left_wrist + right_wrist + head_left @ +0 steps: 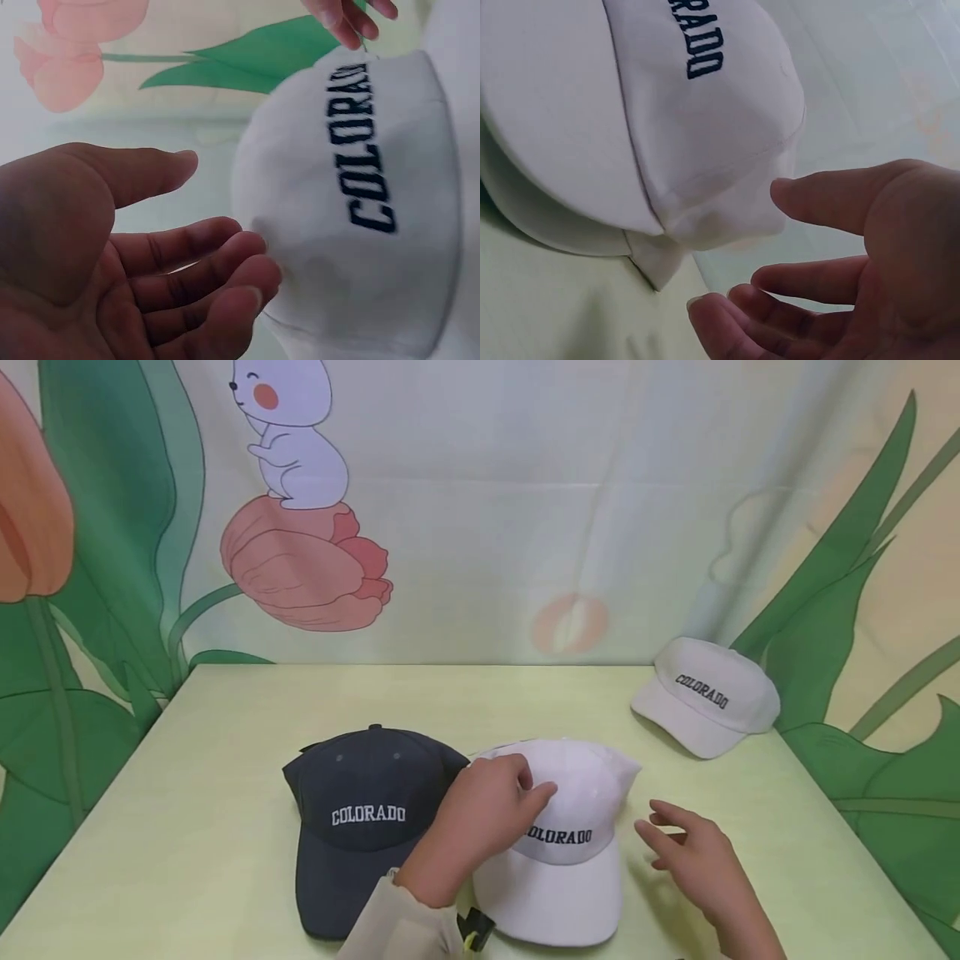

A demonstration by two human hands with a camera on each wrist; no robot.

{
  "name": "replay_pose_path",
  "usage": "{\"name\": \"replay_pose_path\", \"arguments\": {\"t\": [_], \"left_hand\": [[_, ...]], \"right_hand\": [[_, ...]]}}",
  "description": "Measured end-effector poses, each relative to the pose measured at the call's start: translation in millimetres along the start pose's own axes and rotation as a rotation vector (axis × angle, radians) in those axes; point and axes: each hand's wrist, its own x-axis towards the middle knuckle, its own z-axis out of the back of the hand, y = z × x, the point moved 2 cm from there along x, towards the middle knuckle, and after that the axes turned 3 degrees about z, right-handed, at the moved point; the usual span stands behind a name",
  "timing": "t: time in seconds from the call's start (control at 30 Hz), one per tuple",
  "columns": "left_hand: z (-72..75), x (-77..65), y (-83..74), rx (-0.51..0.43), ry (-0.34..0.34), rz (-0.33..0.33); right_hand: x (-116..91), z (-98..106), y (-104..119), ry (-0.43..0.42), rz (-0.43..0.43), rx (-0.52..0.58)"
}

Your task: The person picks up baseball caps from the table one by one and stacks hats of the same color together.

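Observation:
A white baseball cap (566,893) with dark "COLORADO" lettering sits at the front of the table, its brim toward me. Beneath its brim, the right wrist view shows a second pale brim (562,221). My left hand (487,810) is at the left side of the crown, thumb apart from the loosely bent fingers, fingertips right at the fabric in the left wrist view. To the cap's right, my right hand (697,852) is held with thumb and fingers spread and nothing between them. Left of the white cap stands a navy cap (367,777) with white "COLORADO" lettering, partly behind my left forearm.
Another white "COLORADO" cap (708,697) lies at the table's back right corner, turned at an angle. A printed cloth (480,527) with flowers and a white animal hangs behind the pale yellow-green table (187,793).

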Motion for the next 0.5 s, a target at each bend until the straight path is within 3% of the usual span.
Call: {"name": "replay_pose_path", "arguments": {"t": [0.5], "left_hand": [[4.2,26.8,-33.2,0.132,0.001,-0.022]], "right_hand": [[13.7,18.3,5.8,-0.037,0.019,-0.032]]}}
